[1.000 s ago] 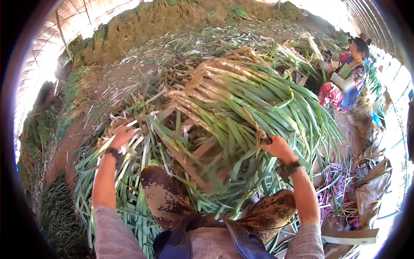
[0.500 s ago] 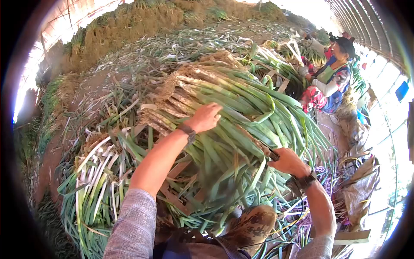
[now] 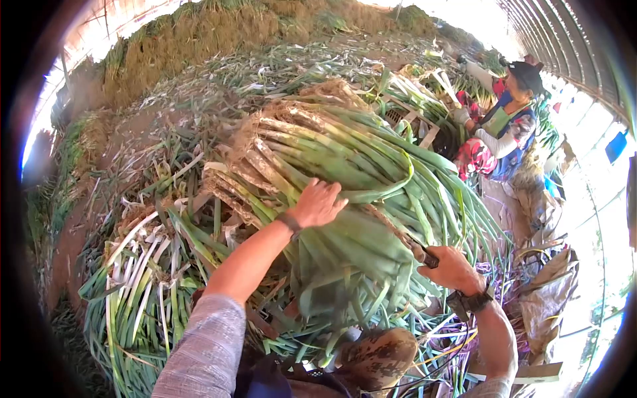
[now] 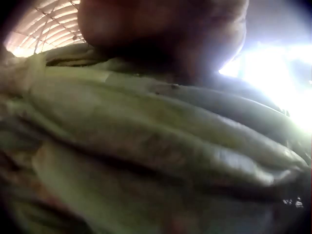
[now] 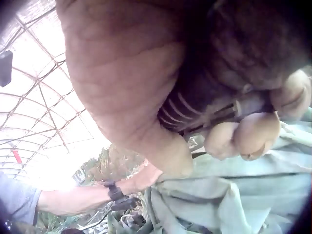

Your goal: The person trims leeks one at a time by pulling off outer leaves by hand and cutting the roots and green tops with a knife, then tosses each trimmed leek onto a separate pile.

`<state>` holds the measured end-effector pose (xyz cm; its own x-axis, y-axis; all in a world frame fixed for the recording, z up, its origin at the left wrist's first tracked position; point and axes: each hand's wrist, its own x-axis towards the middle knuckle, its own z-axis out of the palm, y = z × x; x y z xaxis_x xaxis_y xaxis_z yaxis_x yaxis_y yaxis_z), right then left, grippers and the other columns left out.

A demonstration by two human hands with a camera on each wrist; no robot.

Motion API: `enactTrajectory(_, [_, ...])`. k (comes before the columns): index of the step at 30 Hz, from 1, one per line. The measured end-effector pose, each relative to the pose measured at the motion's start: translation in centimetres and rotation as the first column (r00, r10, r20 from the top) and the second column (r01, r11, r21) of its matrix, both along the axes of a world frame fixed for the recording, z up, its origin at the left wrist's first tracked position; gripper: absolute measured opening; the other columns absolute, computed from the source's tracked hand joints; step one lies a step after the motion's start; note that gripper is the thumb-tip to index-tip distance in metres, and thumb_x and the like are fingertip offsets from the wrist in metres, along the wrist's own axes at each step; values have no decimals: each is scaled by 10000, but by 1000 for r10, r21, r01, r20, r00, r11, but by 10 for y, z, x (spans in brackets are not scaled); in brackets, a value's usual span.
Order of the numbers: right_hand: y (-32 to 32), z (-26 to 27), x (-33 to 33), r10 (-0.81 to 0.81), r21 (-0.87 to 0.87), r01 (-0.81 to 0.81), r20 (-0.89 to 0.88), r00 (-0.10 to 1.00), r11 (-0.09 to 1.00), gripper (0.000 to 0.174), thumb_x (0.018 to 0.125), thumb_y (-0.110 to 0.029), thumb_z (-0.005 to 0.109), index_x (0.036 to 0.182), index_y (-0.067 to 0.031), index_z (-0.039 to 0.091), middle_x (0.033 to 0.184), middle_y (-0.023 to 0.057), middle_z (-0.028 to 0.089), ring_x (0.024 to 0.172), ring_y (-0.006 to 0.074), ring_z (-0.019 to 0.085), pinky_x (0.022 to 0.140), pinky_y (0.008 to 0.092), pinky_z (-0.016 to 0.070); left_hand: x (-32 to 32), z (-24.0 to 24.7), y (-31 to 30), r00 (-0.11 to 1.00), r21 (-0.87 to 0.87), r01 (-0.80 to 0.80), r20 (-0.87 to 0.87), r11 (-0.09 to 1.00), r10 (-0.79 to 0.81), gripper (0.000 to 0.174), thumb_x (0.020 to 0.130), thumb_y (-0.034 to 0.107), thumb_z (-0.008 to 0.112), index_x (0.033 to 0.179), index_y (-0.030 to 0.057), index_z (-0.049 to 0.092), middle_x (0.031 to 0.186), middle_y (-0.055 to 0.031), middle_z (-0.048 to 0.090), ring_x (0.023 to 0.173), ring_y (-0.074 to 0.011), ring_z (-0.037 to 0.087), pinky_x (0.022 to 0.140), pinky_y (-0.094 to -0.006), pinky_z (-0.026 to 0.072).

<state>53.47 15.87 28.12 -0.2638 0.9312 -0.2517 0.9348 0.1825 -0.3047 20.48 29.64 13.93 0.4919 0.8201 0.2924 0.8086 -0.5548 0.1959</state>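
Observation:
A big heap of long green onions (image 3: pixel 371 156) lies before me, roots and pale stalks to the left, green leaves to the right. Palm down, my left hand (image 3: pixel 318 204) rests on the leaves in the middle, fingers slightly bent and pointing right; its thumb is hidden. In the left wrist view that hand (image 4: pixel 163 34) is a dark shape above broad leaves (image 4: pixel 146 131). My right hand (image 3: pixel 451 267) grips the dark handle (image 3: pixel 426 257) of a tool, whose long, narrow brown part (image 3: pixel 391 227) reaches up-left over the leaves. Fingers curl round this ridged black handle (image 5: pixel 183 112) in the right wrist view.
A second pile of onions (image 3: pixel 142 285) lies at the left. Upper right, a person (image 3: pixel 507 126) sits by a crate (image 3: pixel 424 129) of onions. Purple strands (image 3: pixel 438 355) and crumpled sheeting (image 3: pixel 547 298) lie at the right. Onion stacks (image 3: pixel 199 50) line the back.
My left hand has come from the left pile across onto the big heap's leaves. The right hand still holds the tool, slightly lower and farther right in view. Leaves below my left hand are blurred.

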Motion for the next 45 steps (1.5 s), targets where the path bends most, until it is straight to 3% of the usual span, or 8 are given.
enactTrajectory(4, [-14,-5,-6,38,-38,-38,-13,999,999,315,769,-330,693,920,-55,664,799,196,662,780,404,641,696,489,495,-15,-12,-76,999,-152,52,10,987,-51,430,991,361,501,1217,-3,466,916,-170,569,991,-348,539,1013,-528,332])
enactTrajectory(11, [-38,-39,-28,167,-36,-167,-7,986,985,358,766,-344,718,975,-56,674,799,194,667,818,402,644,723,489,499,-37,-7,-165,977,-75,54,212,996,-37,576,916,284,630,1395,18,452,1512,-203,349,1415,-373,316,1182,-554,225])
enactTrajectory(18, [-18,-55,-42,193,130,-197,46,980,972,303,771,-325,673,863,-37,649,761,203,661,746,438,628,689,515,492,-96,-31,-125,452,-479,-234,717,846,531,250,925,145,595,1100,-28,642,1022,-156,675,952,-231,655,817,-354,524])
enactTrajectory(26, [14,-44,-84,234,96,-252,167,958,963,273,752,-289,645,859,-38,658,773,228,659,804,439,636,732,514,496,-71,-20,-89,545,-165,-285,783,944,301,196,953,147,579,1033,-16,652,906,-61,635,762,-141,582,717,-290,483])
enactTrajectory(30, [23,-43,-94,262,-6,-263,134,956,965,297,756,-297,638,890,-33,668,825,227,671,850,428,642,757,509,502,-92,-50,-67,219,-473,-421,775,774,593,189,943,125,589,1060,4,676,946,-106,657,741,-203,630,679,-379,547])
enactTrajectory(32, [26,-48,-92,226,-46,-222,139,964,974,311,756,-305,640,907,-35,671,851,224,677,874,423,644,772,505,504,-114,-66,-54,16,-673,-186,727,716,687,227,949,137,601,1093,-26,665,949,-103,656,765,-186,613,667,-398,501])
enactTrajectory(37, [29,-71,-85,273,0,-274,83,958,962,364,752,-349,667,951,-44,672,889,210,683,908,408,642,797,499,507,-114,-51,-52,227,-735,-143,628,663,745,294,952,187,573,1124,-32,668,884,-106,665,772,-181,607,694,-379,474])
enactTrajectory(45, [24,-42,-62,276,-53,-275,-1,961,960,366,755,-370,682,923,-45,675,834,198,679,829,403,647,750,486,499,-104,-29,-68,-253,-612,494,579,618,775,179,987,293,586,913,136,626,806,-1,613,683,-125,568,597,-350,470])
